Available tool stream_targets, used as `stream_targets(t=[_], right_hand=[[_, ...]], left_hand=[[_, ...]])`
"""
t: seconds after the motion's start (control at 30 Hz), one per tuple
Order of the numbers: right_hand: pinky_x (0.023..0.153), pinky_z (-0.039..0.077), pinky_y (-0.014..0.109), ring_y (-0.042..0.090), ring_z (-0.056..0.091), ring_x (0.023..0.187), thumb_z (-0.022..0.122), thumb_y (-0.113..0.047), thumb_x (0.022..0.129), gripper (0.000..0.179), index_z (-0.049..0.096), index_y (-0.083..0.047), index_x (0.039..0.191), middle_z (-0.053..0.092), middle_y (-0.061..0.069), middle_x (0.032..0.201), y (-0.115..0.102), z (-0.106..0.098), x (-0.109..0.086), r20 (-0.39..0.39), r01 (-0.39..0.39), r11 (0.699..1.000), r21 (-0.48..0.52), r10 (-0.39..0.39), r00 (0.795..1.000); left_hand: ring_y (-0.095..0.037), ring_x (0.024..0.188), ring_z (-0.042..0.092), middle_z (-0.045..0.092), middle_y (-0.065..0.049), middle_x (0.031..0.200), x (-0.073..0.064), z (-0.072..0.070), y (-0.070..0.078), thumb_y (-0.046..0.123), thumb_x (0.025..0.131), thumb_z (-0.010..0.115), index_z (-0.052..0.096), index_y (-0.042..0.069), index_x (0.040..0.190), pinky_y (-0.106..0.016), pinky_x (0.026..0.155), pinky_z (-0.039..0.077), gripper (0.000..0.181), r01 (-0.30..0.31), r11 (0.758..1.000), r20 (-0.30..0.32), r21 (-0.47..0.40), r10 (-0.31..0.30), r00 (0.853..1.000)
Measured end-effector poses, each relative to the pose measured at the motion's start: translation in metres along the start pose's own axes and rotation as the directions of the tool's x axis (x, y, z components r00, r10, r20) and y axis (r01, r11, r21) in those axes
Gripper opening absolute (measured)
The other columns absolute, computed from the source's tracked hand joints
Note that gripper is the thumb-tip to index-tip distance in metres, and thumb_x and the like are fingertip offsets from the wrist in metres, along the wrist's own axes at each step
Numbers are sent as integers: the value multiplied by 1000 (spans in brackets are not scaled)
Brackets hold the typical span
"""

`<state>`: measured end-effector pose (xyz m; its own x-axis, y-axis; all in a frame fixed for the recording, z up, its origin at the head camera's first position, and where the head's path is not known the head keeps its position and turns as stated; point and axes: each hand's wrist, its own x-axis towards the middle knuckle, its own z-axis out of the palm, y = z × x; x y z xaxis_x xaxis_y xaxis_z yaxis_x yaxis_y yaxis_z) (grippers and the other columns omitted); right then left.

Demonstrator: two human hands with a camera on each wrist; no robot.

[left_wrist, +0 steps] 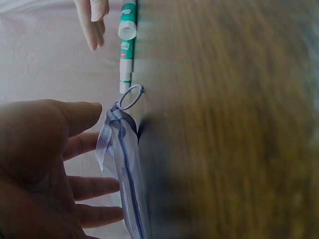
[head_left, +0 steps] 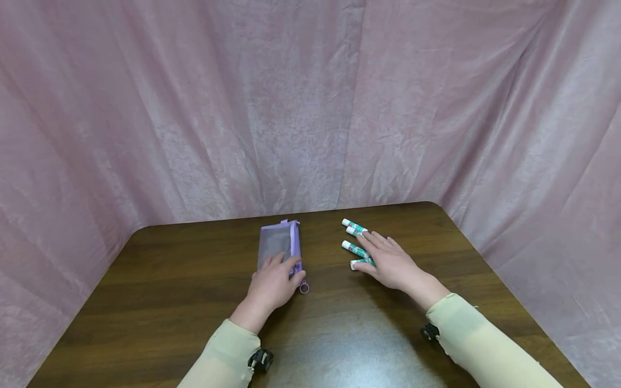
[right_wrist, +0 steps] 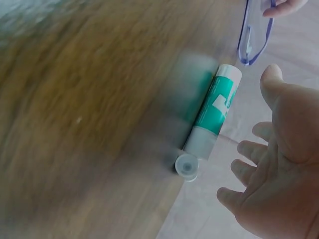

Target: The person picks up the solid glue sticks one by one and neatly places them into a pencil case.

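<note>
A purple mesh zipper pouch [head_left: 278, 241] lies flat on the wooden table, its zipper along the right side and a ring [head_left: 304, 288] at the near corner. My left hand [head_left: 273, 283] is over the near end of the pouch, fingers spread and relaxed, fingertips right at its surface in the left wrist view. Several green and white glue sticks [head_left: 355, 249] lie to the right of the pouch. Above them my right hand [head_left: 388, 262] is stretched out, partly covering them. In the right wrist view its fingers hang apart from the nearest glue stick [right_wrist: 215, 107] and hold nothing.
The brown table [head_left: 194, 280] ends at a back edge just beyond the pouch and glue sticks. A pink curtain [head_left: 291, 108] hangs behind and along the sides. Small black devices [head_left: 260, 360] sit at both wrists, by the pale sleeves.
</note>
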<state>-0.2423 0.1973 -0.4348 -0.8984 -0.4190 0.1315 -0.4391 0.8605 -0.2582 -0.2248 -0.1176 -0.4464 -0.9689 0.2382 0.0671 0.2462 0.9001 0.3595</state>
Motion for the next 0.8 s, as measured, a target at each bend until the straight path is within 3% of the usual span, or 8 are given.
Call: stream_targets(t=[0.23,0.8], right_hand=[[129,27,69,49,34,160,68,-44,111,78,41,1,168,40,25,172,11,-6,-9,-18,-10,1000,-18,10,1000],[127,31,69,51,39,157,79,-38,104,81,45,4,165,45,29,167,35,-12,-23,-54,-30,999,-17,29,998]], left_hand=[[-36,145,57,63,-12,155,3,4,6,36,110,69,67,10,150,-72,101,55,47,-41,999,-35,-14,41,999],[-43,148,54,65,-14,154,3,6,12,34,110,69,68,9,147,-71,109,51,45,-29,999,-42,-42,27,999]])
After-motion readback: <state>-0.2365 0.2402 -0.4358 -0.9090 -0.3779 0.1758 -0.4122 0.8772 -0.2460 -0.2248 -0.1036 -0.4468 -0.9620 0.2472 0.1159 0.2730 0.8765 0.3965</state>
